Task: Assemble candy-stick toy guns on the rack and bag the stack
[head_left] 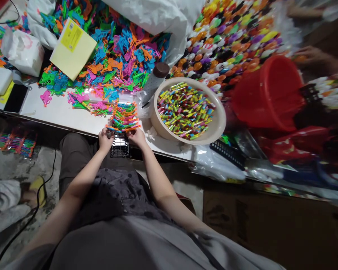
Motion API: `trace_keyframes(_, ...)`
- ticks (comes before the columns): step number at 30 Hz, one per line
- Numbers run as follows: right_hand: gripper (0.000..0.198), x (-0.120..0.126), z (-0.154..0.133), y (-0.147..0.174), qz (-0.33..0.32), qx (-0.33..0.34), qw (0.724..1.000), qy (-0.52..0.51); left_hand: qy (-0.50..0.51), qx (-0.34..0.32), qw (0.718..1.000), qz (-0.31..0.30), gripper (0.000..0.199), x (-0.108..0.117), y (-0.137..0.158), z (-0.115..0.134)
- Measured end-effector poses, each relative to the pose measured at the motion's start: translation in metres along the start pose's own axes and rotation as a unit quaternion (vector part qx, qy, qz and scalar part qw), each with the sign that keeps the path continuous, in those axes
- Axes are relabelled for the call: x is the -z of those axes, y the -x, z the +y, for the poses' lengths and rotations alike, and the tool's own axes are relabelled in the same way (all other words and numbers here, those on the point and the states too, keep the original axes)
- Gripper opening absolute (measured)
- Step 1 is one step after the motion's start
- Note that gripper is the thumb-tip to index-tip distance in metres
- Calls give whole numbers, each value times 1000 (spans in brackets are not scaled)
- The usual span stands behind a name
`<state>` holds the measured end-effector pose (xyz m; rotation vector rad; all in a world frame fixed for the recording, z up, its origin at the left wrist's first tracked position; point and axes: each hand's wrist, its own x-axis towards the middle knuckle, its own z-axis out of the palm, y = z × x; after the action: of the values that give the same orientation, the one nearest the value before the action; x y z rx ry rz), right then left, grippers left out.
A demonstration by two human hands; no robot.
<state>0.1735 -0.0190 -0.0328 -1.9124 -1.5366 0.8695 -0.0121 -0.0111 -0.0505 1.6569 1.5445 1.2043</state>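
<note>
At the table's front edge, a black wire-like rack [119, 145] carries a row of flat, colourful plastic toy pieces [125, 116] in orange, green, pink and blue. My left hand [106, 139] grips the left end of the nearest piece, fingers bent and closed. On the opposite end, my right hand [135, 137] pinches the same piece, its fingertips partly hidden. Both hands touch the rack's sides or lie close to them; I cannot tell which. Loose plastic pieces [101, 107] lie just behind on the white table [62, 118].
A beige basin [153, 120] of small wrapped yellow, green and red items stands at right, beside a dark-lidded bottle [154, 84]. Farther right are a red bucket [259, 93] and another person's hand [315, 56]. A yellow box [73, 48] rests on the heaped pieces.
</note>
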Motion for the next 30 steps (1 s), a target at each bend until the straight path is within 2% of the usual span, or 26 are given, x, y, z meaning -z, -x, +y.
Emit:
trace_keyframes(6,31,4,-2,2,-9,6,1000,9,-81,-22,996,-39,34,5,0,3)
trace_keyframes(9,29,4,-6,4,-7,-13,999,33,-100,-39,993,-50,33,4,3,11)
trace_keyframes(14,25,-3,-21,14,33,-42,996,65,-99,-4,994,-35,30,1,5,22)
trace_keyframes(18,28,-6,-32,22,44,-68,991,109,-127,-11,989,-71,31,2,3,23)
trace_keyframes(23,28,5,-49,26,-8,-63,977,204,-144,31,983,-112,34,10,6,32)
trace_keyframes(28,32,12,-56,26,-58,-48,967,244,-173,17,981,-84,29,21,2,45)
trace_keyframes(30,32,11,-54,25,-62,-47,968,239,-169,17,981,-97,38,24,0,46)
